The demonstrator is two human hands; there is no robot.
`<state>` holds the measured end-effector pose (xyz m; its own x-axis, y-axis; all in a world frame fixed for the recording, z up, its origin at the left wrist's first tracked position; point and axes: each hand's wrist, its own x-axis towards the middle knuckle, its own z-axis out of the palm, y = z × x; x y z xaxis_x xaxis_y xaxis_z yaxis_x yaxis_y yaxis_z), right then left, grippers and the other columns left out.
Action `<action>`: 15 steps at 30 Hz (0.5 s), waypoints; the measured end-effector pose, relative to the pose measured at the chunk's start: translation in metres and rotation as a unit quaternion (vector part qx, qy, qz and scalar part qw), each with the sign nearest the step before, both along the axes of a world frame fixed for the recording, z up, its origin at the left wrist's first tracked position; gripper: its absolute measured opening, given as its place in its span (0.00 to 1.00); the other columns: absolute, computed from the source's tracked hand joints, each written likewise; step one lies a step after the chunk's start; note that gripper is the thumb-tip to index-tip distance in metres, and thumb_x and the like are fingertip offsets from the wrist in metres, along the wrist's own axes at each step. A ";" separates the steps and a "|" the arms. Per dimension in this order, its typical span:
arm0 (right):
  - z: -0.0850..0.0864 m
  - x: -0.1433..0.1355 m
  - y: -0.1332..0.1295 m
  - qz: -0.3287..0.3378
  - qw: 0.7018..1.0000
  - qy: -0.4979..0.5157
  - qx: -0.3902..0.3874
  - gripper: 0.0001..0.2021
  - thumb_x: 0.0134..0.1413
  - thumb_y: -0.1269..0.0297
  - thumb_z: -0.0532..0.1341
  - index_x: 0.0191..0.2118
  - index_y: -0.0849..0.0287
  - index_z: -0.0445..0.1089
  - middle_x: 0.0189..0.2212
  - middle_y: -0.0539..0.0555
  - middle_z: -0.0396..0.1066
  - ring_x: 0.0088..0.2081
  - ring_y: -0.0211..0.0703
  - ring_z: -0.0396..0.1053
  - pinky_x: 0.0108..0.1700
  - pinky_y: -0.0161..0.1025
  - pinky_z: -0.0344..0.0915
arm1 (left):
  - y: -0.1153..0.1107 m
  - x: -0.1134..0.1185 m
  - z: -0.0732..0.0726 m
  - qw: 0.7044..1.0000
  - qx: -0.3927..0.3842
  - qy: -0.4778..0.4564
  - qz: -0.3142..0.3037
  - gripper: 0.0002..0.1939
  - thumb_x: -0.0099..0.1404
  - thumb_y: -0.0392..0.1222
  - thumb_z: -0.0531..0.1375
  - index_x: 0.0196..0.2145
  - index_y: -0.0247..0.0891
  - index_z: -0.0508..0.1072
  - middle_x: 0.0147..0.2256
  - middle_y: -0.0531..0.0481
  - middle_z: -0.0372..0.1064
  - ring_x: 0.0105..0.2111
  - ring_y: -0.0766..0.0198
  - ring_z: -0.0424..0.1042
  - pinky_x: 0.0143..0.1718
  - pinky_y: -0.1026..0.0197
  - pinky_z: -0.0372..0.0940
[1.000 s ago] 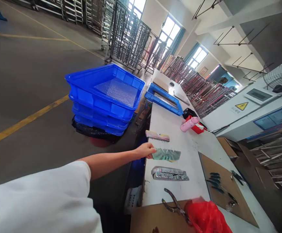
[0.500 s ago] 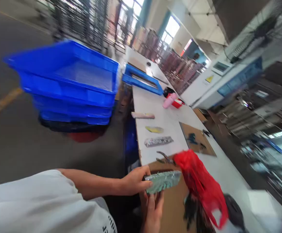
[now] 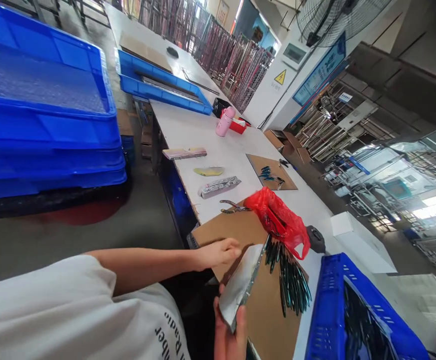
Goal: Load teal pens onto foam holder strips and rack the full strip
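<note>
My right hand (image 3: pixel 231 325) grips the lower end of a flat, tapered white piece with a silvery edge (image 3: pixel 242 285), tilted over a brown cardboard sheet (image 3: pixel 263 325). I cannot make out its exact kind. My left hand (image 3: pixel 218 254), fingers stretched out, is just left of the piece's upper end and holds nothing. Beyond the hands lie pliers (image 3: pixel 235 206) and a crumpled red plastic bag (image 3: pixel 287 225) with something red inside. Many slender dark teal pieces (image 3: pixel 293 285) are fanned out on the cardboard to the right.
A blue crate (image 3: pixel 326 305) with dark pieces stands at right. Farther up the white table (image 3: pixel 236 150) are a silvery strip (image 3: pixel 221 186), a yellowish piece (image 3: pixel 208 171), a pink bottle (image 3: pixel 225 121) and a blue tray (image 3: pixel 161 85). Stacked blue bins (image 3: pixel 48 130) stand at left.
My left hand has let go of the piece and opened. My right hand now holds it alone, turned so a white face shows instead of the greenish one. The view has swung right.
</note>
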<state>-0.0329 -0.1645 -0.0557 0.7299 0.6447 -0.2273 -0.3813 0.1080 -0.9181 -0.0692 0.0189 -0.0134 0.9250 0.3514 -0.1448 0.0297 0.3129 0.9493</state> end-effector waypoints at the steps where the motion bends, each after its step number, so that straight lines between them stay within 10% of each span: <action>1: 0.003 -0.004 -0.001 -0.003 1.000 0.018 -0.003 0.29 0.49 0.47 0.53 0.55 0.55 0.57 0.45 0.57 0.69 0.45 0.46 0.68 0.48 0.51 0.64 | 0.000 0.011 -0.002 0.998 -0.069 0.008 0.004 0.29 0.56 0.60 0.56 0.48 0.38 0.60 0.44 0.46 0.62 0.42 0.63 0.64 0.39 0.62 0.60; 5: 0.012 -0.009 0.003 0.062 0.997 -0.001 -0.053 0.35 0.42 0.44 0.57 0.55 0.58 0.57 0.45 0.58 0.70 0.45 0.47 0.67 0.47 0.48 0.64 | -0.012 0.050 -0.011 0.967 -0.254 0.016 0.024 0.30 0.53 0.65 0.55 0.42 0.38 0.62 0.29 0.53 0.62 0.26 0.67 0.63 0.31 0.61 0.60; 10: 0.027 0.069 -0.017 0.104 0.945 -0.187 -0.246 0.35 0.41 0.41 0.55 0.54 0.56 0.58 0.54 0.56 0.62 0.53 0.47 0.61 0.52 0.44 0.59 | -0.014 0.073 -0.021 0.980 -0.179 0.024 0.081 0.26 0.53 0.63 0.57 0.37 0.37 0.68 0.27 0.54 0.62 0.25 0.69 0.60 0.29 0.65 0.58; 13: 0.030 0.146 -0.046 -0.035 0.775 -0.318 -0.545 0.34 0.44 0.42 0.52 0.54 0.57 0.58 0.49 0.61 0.66 0.48 0.55 0.65 0.48 0.49 0.61 | -0.006 0.076 -0.022 0.980 -0.189 0.032 0.050 0.27 0.52 0.62 0.58 0.41 0.37 0.68 0.31 0.51 0.66 0.26 0.67 0.63 0.29 0.64 0.59; 15: 0.023 0.189 -0.061 0.025 0.704 -0.352 -0.617 0.31 0.45 0.46 0.50 0.52 0.62 0.61 0.46 0.65 0.68 0.45 0.58 0.67 0.45 0.50 0.62 | -0.002 0.077 -0.020 0.975 -0.211 0.056 0.025 0.29 0.50 0.62 0.59 0.43 0.38 0.68 0.34 0.49 0.68 0.28 0.65 0.65 0.29 0.62 0.61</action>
<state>0.1566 -0.2252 -0.0323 0.9249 0.3026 -0.2300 0.2396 -0.9339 -0.2654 0.0079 0.0172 -0.0338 0.8783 0.2826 -0.3857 0.1005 0.6795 0.7267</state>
